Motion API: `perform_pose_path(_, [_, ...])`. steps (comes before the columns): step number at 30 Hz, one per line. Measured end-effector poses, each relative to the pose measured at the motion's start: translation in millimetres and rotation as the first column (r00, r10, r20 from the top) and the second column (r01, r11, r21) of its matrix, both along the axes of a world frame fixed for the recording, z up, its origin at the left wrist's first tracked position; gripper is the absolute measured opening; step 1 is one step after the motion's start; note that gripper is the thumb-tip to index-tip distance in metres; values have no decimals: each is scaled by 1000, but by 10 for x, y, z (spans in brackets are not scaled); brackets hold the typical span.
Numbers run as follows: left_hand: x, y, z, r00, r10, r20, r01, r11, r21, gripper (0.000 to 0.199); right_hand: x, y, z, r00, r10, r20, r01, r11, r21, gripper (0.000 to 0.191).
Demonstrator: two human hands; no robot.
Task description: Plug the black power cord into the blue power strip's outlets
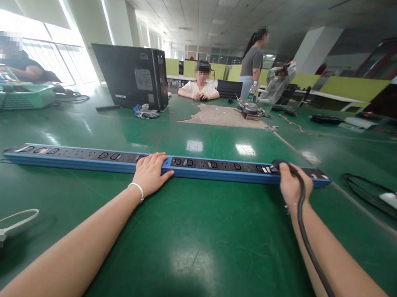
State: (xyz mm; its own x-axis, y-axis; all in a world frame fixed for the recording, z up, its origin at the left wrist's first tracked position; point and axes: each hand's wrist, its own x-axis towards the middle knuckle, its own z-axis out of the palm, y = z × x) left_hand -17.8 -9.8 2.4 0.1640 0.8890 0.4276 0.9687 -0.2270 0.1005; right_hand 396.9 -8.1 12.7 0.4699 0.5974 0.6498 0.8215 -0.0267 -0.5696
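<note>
A long blue power strip (213, 174) with a black face and several sockets lies crosswise on the green table. Just left of its middle, my left hand (151, 172) grips it, fingers over the top and thumb along the near side. Near the strip's right end, my right hand (295, 183) is closed on a black plug (277, 164) at the socket face. From that plug a thick black power cord (303, 226) runs over my wrist and down to the bottom right. Whether the plug is fully seated cannot be seen.
Behind the strip stand a black computer case (129, 75) and gloves (146, 111). A green basket (23, 97) sits at left, black cables (367, 192) at right. One person (199, 88) sits opposite; others are around the room. A white loop (21, 218) lies at lower left.
</note>
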Motion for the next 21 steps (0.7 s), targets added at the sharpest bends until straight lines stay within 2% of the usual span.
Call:
perform_pose_path(2, [-1,-2,3,1000,3,-1,-3,1000,-3,51,-202,14,18,992,130,-2,-130,990,-62,41])
perform_pose_path(5, [-4,0,2,1000,1,-1,-1,1000,-5,51,-437,43,26,980,196,-37,-199,974,-106,40])
perform_pose_path(13, [1,5,-9,1000,-5,7,5,1000,4,51,-501,44,18,975,218,33,-212,968,-136,40])
perform_pose_path(21, [1,5,-9,1000,5,-1,-5,1000,1,51,-559,27,46,974,160,158,-127,972,-199,42])
